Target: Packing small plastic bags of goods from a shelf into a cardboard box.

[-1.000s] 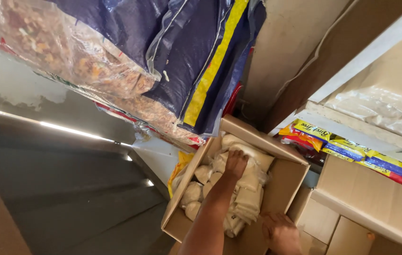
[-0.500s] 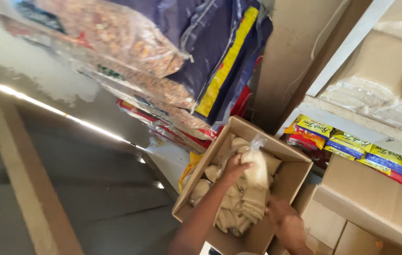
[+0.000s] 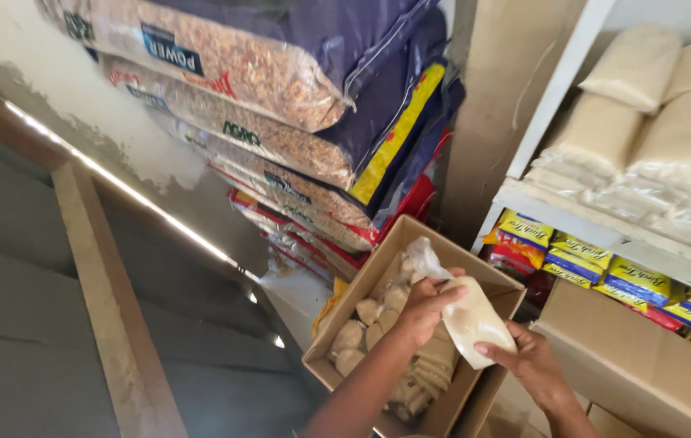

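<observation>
holding pale bag [image 3: 475, 323] tilted, knotted end up-left

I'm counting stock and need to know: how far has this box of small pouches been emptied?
Looks done: white-filled bags already sit on the upper shelf. In hand: one pale pouch, held over the cardboard box by the left hand and right hand. Left: many pouches lie in the box, which looks mostly full.

A small clear bag [image 3: 475, 320] of pale powder, knotted at its top, is held tilted just above the open cardboard box [image 3: 378, 268] of similar bags.
</observation>
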